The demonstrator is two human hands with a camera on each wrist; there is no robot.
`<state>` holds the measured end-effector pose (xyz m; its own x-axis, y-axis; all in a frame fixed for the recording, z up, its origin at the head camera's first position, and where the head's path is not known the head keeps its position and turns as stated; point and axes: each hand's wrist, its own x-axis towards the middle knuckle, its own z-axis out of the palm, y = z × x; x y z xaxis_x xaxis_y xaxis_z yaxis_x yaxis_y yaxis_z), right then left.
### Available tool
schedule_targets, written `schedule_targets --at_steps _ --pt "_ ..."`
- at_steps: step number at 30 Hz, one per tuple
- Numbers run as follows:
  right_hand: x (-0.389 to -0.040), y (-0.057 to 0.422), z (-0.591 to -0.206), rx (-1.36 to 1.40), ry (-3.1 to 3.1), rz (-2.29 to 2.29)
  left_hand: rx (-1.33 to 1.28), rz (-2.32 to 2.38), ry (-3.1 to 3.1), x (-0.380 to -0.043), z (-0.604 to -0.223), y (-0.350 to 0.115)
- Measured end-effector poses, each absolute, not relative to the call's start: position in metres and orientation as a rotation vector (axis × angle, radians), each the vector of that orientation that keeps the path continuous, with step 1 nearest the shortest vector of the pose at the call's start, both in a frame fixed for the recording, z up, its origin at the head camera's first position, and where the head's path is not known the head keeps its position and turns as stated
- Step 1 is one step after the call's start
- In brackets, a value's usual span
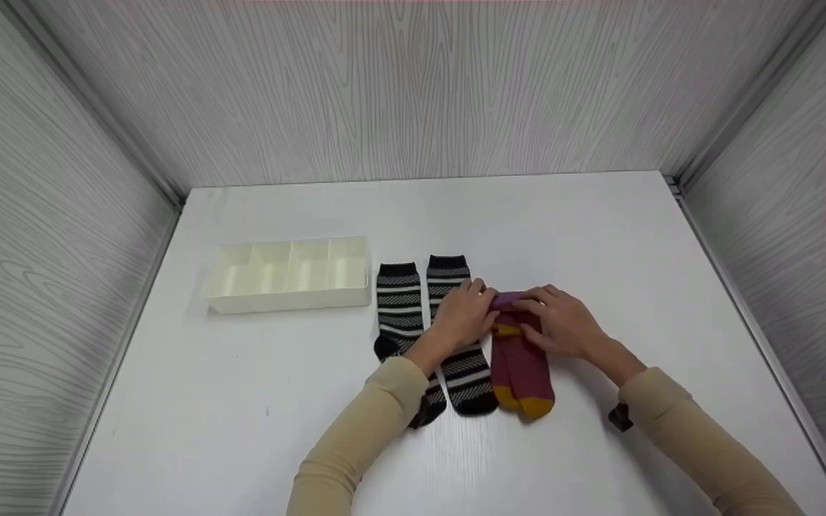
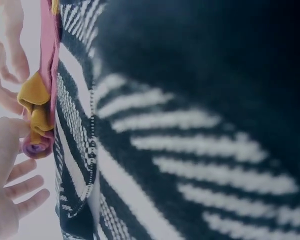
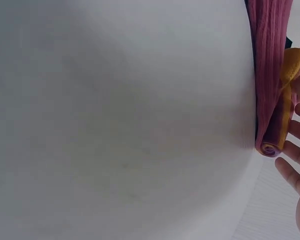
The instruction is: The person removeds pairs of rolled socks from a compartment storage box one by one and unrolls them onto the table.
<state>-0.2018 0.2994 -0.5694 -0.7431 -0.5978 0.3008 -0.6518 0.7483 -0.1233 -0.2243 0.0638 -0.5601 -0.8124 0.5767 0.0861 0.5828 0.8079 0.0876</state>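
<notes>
A pair of maroon socks [image 1: 528, 365] with mustard toes and heels lies on the table, one sock over the other, cuff end rolled up. The rolled cuff [image 1: 508, 301] shows purple in the head view and a spiral end in both wrist views. My left hand [image 1: 462, 314] pinches the left part of this roll, its forearm crossing the striped socks. On the other side my right hand [image 1: 560, 322] holds the roll with thumb and fingers. Two black-and-white striped socks, a left one [image 1: 399, 301] and a right one [image 1: 467, 376], lie flat just left of the maroon pair.
A cream-white box [image 1: 291, 299] with several compartments stands left of the striped socks. Pale wood-grain panels [image 1: 413, 93] close off the white table [image 1: 191, 401] at the back and both sides. A small dark object [image 1: 620, 417] shows at the right sleeve's cuff.
</notes>
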Motion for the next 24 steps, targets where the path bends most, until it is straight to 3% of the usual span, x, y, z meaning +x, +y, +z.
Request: schedule_targets --at_steps 15,24 --pt "-0.235 0.289 -0.57 0.896 -2.807 0.3 -0.906 -0.125 -2.83 -0.211 -0.562 0.06" --pt "-0.24 0.288 -0.566 0.914 -2.944 0.512 -0.89 -0.162 -2.804 -0.21 -0.561 0.058"
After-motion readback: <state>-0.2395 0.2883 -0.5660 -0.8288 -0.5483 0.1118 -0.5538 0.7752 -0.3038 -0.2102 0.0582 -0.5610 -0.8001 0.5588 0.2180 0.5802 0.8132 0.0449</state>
